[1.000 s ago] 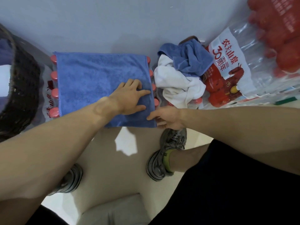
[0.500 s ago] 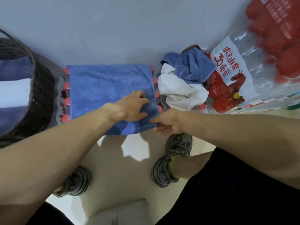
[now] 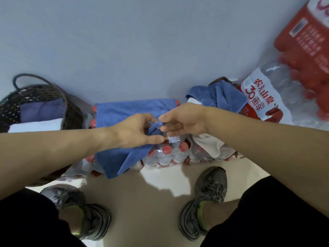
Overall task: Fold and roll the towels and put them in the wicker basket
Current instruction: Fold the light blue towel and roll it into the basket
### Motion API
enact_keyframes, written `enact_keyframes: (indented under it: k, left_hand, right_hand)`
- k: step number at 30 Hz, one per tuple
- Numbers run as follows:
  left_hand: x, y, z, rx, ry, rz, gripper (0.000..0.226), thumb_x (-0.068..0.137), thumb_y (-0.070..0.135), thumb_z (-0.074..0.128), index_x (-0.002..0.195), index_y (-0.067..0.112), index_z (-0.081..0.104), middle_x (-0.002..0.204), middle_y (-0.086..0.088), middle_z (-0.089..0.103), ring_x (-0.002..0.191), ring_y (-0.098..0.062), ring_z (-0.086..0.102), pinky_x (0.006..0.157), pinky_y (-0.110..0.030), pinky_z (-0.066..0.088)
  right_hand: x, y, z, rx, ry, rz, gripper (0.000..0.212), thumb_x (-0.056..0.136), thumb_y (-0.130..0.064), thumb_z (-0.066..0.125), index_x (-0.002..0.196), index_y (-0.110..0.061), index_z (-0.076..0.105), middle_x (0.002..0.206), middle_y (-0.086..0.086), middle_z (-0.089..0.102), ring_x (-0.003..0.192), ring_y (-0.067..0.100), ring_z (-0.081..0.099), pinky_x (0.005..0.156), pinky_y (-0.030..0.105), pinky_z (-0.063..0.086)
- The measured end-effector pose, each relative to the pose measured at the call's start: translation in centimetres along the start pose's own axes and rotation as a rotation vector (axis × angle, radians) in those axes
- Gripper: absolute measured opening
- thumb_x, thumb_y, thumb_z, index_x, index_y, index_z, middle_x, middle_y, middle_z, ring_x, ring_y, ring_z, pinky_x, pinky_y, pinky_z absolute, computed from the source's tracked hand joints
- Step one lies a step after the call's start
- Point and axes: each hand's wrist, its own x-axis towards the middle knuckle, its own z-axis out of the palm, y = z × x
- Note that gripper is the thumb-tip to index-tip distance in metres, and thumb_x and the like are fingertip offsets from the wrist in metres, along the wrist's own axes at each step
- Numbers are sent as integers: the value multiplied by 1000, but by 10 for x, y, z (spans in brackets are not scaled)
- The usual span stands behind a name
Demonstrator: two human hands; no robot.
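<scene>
Both hands met over the shrink-wrapped water bottle pack (image 3: 165, 155), which served as the work surface. The left hand (image 3: 137, 131) and the right hand (image 3: 183, 120) each pinched the lifted corner of the blue towel (image 3: 128, 113), fingertips nearly touching; the rest of that towel lay spread across the pack, one flap hanging off its front edge. It looked like a fold just begun, though the pinched corner was partly hidden by the fingers. To the left of the pack, the wicker basket (image 3: 71, 111) already held a white and a bluish towel. To the right of the pack, a heap of blue and white towels (image 3: 219, 97) waited. So some towels were done, with one in hand and several left.
</scene>
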Motion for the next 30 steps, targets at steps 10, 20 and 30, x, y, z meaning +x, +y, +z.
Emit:
enact_keyframes:
  k: [10,20,30]
  left_hand:
    - [19,4,-21,-61,27,-47,33,95,26,63,80,-3,58,50,2,36,46,-12,31,49,-26,31]
    - [9,-11,-14,-399,63,-140,24,84,20,76,96,1,66,88,-15,74,80,-27,72,81,-43,58]
    - [-24,-64,-31,40,-59,-192,36,73,30,84,69,8,55,59,7,49,54,-8,48,54,-20,41]
  right_hand:
    - [1,-15,-8,-713,111,-478,45,71,-26,87,109,-34,65,93,-10,53,80,5,55,76,21,46]
    - [27,5,18,-511,347,-663,4,96,-19,60,92,-18,58,81,1,63,65,0,54,59,10,40]
    - [36,24,1,-231,748,-489,9,104,-24,40,104,-15,42,88,-7,48,85,13,48,77,26,36]
